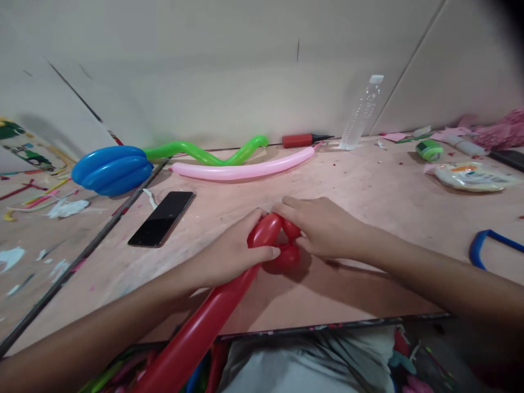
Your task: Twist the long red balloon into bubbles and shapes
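Both hands are on a long red balloon [229, 297] whose far end is bent into several short segments. My left hand [241, 245] is closed round it, the thumb lying across the front near the bent part. My right hand [317, 224] grips the small segments from the right, fingertips curled over the top. A triangular gap shows between the segments. The long part of the balloon slants down to the lower left, over the table's near edge. Some of the fingers are hidden behind the balloon.
Behind lie a pink balloon [245, 170], a green balloon [221, 158] joined to blue bubbles [112, 170], and a red hand pump [297, 141]. A clear bottle [360, 117] stands by the wall. A phone [162, 218] lies left; a plastic packet [470, 177] and blue strip [477, 248] lie right.
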### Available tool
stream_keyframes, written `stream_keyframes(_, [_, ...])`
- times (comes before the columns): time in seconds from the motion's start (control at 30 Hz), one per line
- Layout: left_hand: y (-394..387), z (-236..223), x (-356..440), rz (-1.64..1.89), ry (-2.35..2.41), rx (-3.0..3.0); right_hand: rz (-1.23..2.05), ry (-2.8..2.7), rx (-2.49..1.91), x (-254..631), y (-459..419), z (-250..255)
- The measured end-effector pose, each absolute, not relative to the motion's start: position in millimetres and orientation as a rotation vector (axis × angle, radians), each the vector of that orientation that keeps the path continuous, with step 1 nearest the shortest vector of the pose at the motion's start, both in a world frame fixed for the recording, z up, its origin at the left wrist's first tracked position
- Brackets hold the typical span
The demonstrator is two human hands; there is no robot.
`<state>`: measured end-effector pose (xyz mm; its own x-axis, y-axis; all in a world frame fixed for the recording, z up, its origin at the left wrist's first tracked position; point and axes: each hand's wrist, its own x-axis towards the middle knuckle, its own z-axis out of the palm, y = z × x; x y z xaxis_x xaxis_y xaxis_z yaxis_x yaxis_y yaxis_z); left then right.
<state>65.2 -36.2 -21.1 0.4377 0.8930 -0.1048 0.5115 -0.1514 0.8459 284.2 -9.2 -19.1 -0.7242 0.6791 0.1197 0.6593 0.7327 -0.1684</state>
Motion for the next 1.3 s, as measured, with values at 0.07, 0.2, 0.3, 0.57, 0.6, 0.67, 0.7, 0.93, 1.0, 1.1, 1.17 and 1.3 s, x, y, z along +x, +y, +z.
stream_keyframes(0.07, [-34.0, -19.4, 62.9, 0.559, 1.179, 1.847, 0.487, -2.771, -0.955, 291.5, -6.1, -13.9])
stream_keyframes(0.2, [-27.2, -10.3, 54.9, 0.477, 1.061, 1.869, 1.085, -2.615, -0.762, 299.4, -1.8, -5.5])
stream_keyframes(0.3, [-23.6, 1.8, 45.2, 0.422, 1.083, 1.993, 0.994, -2.417, -0.886, 296.4, -2.6, -4.3])
stream_keyframes(0.57, [-19.3, 32.3, 22.3, 0.219, 1.701, 2.701, 0.401, -2.470, -1.075, 300.8, -2.7, -3.9])
stream_keyframes(0.6, [-19.9, 31.8, 21.1, 0.195, 1.708, 2.767, 0.374, -2.489, -1.097, 302.1, -2.0, -4.2])
stream_keyframes(0.67, [-21.6, 27.7, 17.7, 0.159, 1.650, 2.812, 0.358, -2.522, -1.115, 303.4, -0.6, -5.3])
stream_keyframes(0.7, [-22.4, 24.8, 15.4, 0.151, 1.606, 2.800, 0.374, -2.548, -1.101, 303.4, 0.0, -6.0])
stream_keyframes(0.93, [-23.0, 7.8, 0.9, 0.109, 1.475, 2.683, 0.489, -2.690, -1.026, 294.8, -1.4, -13.2])
stream_keyframes(1.0, [-27.1, 8.8, 4.7, 0.059, 1.497, 2.531, 0.494, -2.706, -1.027, 292.1, -4.0, -13.8])
stream_keyframes(1.1, [-42.4, 18.8, 20.5, 0.039, 1.373, 2.169, 0.599, -2.709, -0.880, 291.7, -7.0, -12.0])
stream_keyframes(1.17, [-55.9, 25.5, 34.3, 0.068, 1.265, 1.832, 0.835, -2.689, -0.747, 293.9, -6.9, -9.6])
stream_keyframes(1.3, [-80.5, 15.7, 53.0, 0.143, 1.160, 1.167, 0.898, -2.608, -0.743, 298.4, -2.8, -5.6])
